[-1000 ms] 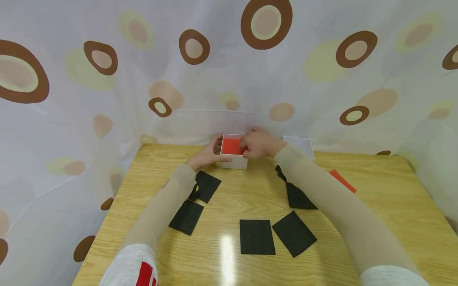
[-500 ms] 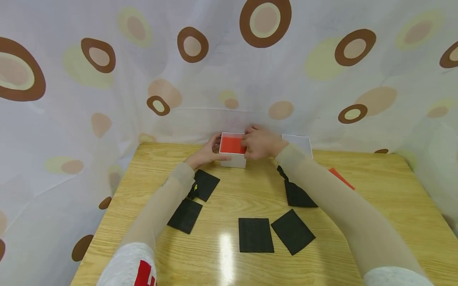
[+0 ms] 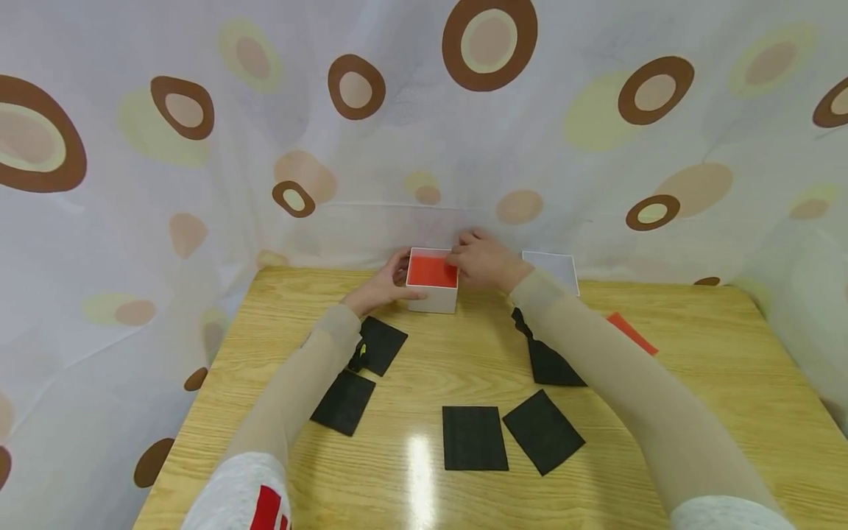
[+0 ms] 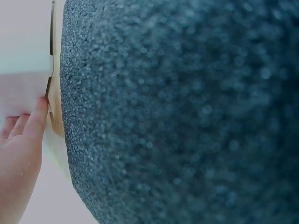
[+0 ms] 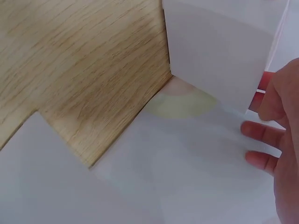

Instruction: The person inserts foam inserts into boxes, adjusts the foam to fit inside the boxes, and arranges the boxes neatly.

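A small white box (image 3: 432,298) stands at the far edge of the table against the patterned curtain. A bright red sheet (image 3: 429,271) lies inside it, below the rim. My left hand (image 3: 380,288) grips the box's left side, thumb along the front wall and fingers round the back. In the left wrist view the fingers of the left hand (image 4: 23,140) lie against a white wall. My right hand (image 3: 486,261) is at the right rim, some fingertips reaching over it; in the right wrist view two fingers (image 5: 261,133) of it stay outside the box.
A white lid-like piece (image 3: 555,269) rests at the back, right of the box. Black squares lie on the table: two at the front (image 3: 475,438), two at the left (image 3: 344,403). A knotted black piece (image 3: 550,364) and a red strip (image 3: 632,333) are by the right arm.
My right hand has drawn back a little to the right, out of the box's interior toward its rim, uncovering more of the red sheet. The left hand keeps its hold on the box.
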Action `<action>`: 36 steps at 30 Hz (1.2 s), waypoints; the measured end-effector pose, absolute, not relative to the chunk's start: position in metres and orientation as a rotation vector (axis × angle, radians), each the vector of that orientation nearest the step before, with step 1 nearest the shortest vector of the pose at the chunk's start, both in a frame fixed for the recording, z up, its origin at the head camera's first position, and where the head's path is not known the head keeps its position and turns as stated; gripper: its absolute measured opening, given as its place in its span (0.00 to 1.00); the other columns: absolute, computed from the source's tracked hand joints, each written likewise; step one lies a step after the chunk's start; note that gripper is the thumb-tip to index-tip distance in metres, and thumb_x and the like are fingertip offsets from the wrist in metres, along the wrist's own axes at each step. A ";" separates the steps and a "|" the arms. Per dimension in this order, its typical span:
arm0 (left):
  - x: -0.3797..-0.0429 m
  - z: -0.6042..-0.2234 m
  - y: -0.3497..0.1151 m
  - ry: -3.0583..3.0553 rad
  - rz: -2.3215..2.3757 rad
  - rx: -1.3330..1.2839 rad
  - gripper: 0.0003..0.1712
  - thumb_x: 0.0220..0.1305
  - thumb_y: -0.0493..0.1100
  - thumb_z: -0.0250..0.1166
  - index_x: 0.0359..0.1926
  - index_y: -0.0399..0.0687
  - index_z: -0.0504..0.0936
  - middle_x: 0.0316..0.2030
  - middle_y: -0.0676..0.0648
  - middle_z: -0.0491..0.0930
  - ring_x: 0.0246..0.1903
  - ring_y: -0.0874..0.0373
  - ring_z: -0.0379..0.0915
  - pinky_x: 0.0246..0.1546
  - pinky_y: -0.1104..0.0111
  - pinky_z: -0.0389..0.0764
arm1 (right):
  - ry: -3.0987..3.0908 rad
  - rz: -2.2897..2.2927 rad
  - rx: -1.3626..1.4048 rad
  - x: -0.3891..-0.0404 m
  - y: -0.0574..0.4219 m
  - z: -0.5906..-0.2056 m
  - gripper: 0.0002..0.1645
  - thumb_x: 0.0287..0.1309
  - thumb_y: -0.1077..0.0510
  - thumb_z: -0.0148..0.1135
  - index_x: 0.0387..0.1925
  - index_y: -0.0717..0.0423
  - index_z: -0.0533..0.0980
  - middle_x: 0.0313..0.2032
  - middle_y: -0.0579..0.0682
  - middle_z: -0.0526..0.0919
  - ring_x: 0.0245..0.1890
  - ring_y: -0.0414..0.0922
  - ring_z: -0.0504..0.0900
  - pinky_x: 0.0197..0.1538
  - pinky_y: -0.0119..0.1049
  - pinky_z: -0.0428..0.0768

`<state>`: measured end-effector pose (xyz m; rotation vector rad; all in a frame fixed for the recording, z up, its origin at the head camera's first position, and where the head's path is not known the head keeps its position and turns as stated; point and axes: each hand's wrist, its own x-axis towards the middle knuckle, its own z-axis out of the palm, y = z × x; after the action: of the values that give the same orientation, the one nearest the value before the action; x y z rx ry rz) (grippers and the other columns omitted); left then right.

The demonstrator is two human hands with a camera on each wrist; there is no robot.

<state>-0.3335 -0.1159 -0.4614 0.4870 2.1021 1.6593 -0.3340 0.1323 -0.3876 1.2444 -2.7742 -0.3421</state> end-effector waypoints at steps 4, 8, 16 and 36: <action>-0.335 -0.463 -0.116 2.071 1.677 0.497 0.57 0.64 0.36 0.74 0.82 0.54 0.45 0.75 0.45 0.58 0.77 0.48 0.53 0.76 0.54 0.59 | -2.787 -0.251 1.286 -0.332 0.138 -0.382 0.19 0.69 0.61 0.58 0.59 0.55 0.82 0.50 0.53 0.88 0.53 0.56 0.75 0.71 0.53 0.66; -0.335 -0.464 -0.116 2.070 1.689 0.497 0.57 0.64 0.34 0.74 0.82 0.55 0.46 0.75 0.45 0.59 0.77 0.49 0.54 0.76 0.54 0.60 | -2.764 -0.063 1.327 -0.331 0.145 -0.375 0.20 0.66 0.65 0.56 0.56 0.57 0.83 0.51 0.54 0.87 0.55 0.57 0.77 0.72 0.53 0.67; -0.334 -0.463 -0.117 2.075 1.688 0.494 0.58 0.63 0.35 0.75 0.82 0.54 0.46 0.75 0.45 0.59 0.77 0.48 0.54 0.76 0.54 0.60 | -2.676 0.234 1.370 -0.319 0.172 -0.364 0.20 0.63 0.70 0.49 0.48 0.61 0.84 0.46 0.58 0.87 0.50 0.57 0.82 0.61 0.52 0.77; -0.335 -0.464 -0.115 2.131 1.649 0.504 0.59 0.62 0.36 0.75 0.82 0.51 0.46 0.76 0.43 0.58 0.78 0.46 0.51 0.78 0.54 0.56 | -2.686 0.225 1.183 -0.255 0.290 -0.369 0.20 0.65 0.62 0.67 0.56 0.66 0.79 0.49 0.59 0.86 0.49 0.59 0.83 0.57 0.59 0.79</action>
<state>-0.3352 -0.1154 -0.4645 0.5041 2.1310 1.6489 -0.2552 0.2899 -0.3695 1.1829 -2.6856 0.2250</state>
